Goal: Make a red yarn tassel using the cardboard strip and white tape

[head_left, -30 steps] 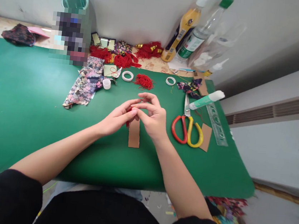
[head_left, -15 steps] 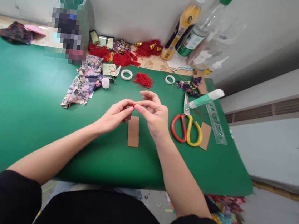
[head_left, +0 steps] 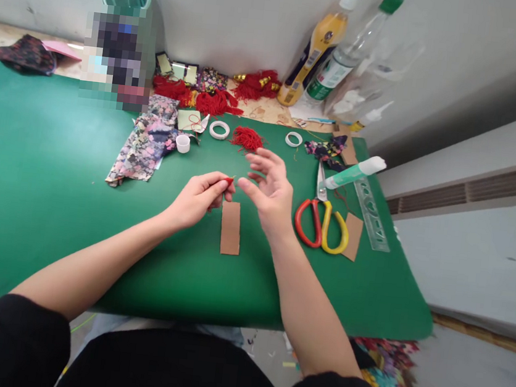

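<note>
My left hand [head_left: 199, 198] is closed, pinching a small bundle of red thread [head_left: 229, 180] whose tip pokes out between thumb and fingers. Most of the bundle is hidden in the hand. To its right, apart from the bundle, my right hand [head_left: 270, 192] is open with the fingers spread, and I see nothing held in it. A brown cardboard strip [head_left: 231, 229] lies on the green table just below both hands. Beyond the right fingertips rests a pile of red threads [head_left: 247, 138].
Scissors [head_left: 322, 222] with red and yellow handles lie at right, by a glue stick [head_left: 356, 172], a clear ruler [head_left: 371, 216] and a cardboard piece [head_left: 352, 235]. Floral fabric [head_left: 147, 143] and tape rolls [head_left: 219, 130] sit farther back. Bottles [head_left: 314, 48] stand along the wall.
My right hand has let go of the red thread and drawn slightly right, its fingers spreading. My left hand stays almost in place, still pinching the thread.
</note>
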Available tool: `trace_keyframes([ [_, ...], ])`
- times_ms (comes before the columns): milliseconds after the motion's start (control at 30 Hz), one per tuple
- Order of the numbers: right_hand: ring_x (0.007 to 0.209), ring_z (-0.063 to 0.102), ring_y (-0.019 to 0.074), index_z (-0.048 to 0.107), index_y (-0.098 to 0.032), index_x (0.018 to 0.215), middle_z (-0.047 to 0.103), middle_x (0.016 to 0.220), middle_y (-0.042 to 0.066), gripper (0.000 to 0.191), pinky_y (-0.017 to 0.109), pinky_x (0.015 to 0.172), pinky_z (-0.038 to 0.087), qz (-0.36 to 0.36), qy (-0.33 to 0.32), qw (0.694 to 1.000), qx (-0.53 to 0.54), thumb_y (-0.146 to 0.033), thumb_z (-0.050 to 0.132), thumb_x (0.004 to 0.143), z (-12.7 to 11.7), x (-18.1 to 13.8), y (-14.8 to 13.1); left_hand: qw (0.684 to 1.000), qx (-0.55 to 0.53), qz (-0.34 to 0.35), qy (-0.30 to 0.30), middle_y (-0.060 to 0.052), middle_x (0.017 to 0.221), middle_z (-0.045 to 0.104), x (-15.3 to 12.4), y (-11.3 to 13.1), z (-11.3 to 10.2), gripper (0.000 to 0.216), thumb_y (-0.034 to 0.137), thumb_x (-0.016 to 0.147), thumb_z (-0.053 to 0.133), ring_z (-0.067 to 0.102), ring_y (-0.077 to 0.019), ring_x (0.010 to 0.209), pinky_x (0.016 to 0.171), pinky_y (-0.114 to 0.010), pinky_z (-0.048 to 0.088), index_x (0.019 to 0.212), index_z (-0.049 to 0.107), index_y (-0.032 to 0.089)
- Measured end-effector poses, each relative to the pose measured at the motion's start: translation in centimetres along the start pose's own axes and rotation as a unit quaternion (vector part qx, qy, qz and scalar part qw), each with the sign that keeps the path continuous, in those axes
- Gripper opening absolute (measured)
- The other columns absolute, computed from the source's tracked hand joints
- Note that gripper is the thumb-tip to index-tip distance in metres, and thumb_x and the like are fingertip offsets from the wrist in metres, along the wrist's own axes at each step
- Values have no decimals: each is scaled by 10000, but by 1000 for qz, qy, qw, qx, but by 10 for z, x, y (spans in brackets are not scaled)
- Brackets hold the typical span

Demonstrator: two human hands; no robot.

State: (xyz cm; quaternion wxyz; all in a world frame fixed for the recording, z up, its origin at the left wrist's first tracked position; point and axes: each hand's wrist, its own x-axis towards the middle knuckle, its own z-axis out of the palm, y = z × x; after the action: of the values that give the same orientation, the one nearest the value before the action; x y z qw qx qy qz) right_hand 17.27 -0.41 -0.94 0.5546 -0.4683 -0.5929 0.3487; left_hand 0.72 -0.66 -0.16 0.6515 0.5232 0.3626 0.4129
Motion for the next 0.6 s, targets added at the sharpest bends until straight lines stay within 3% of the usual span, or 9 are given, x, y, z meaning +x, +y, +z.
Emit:
trace_keyframes([
  [67, 1079, 585, 202, 667, -267, 1021, 521, 1288, 76, 313, 385, 927, 516, 5, 16, 1000, -15, -435, 704, 760, -9, 6, 7, 999, -16, 10, 36, 16, 621, 568, 1, -2, -1, 314, 481, 788, 651, 365, -53, 441, 431, -227, 288, 779, 616, 168],
  [167, 1130, 555, 258, 676, -209, 867, 547, 1191, 113, 136, 455, 940, 490, 8, 1, 990, -144, -323, 663, 794, -21, 13, 20, 997, -39, 18, 70, 24, 600, 560, 3, -4, -3, 272, 428, 794, 654, 359, -44, 422, 426, -222, 296, 762, 615, 161],
  [333, 1200, 469, 325, 682, -192, 765, 531, 1250, 129, 33, 543, 1038, 384, -69, -84, 920, -377, -221, 688, 781, -15, 10, 30, 994, -64, 18, 88, 31, 581, 557, 5, -3, -3, 208, 344, 811, 637, 353, -32, 409, 418, -204, 290, 749, 616, 147],
  [467, 1180, 475, 339, 676, -187, 790, 546, 1277, 141, 48, 540, 998, 411, -97, -128, 885, -438, -218, 655, 819, -5, 7, 29, 992, -77, 15, 101, 31, 583, 556, 6, -2, -2, 171, 277, 839, 594, 341, -24, 401, 417, -196, 287, 736, 613, 142],
  [600, 1157, 504, 327, 654, -178, 822, 577, 1260, 146, 79, 523, 996, 417, -113, -107, 883, -442, -185, 587, 863, -4, 11, 26, 990, -74, 10, 119, 31, 576, 552, 6, -1, -3, 171, 235, 863, 561, 343, -25, 399, 415, -191, 293, 730, 610, 140],
])
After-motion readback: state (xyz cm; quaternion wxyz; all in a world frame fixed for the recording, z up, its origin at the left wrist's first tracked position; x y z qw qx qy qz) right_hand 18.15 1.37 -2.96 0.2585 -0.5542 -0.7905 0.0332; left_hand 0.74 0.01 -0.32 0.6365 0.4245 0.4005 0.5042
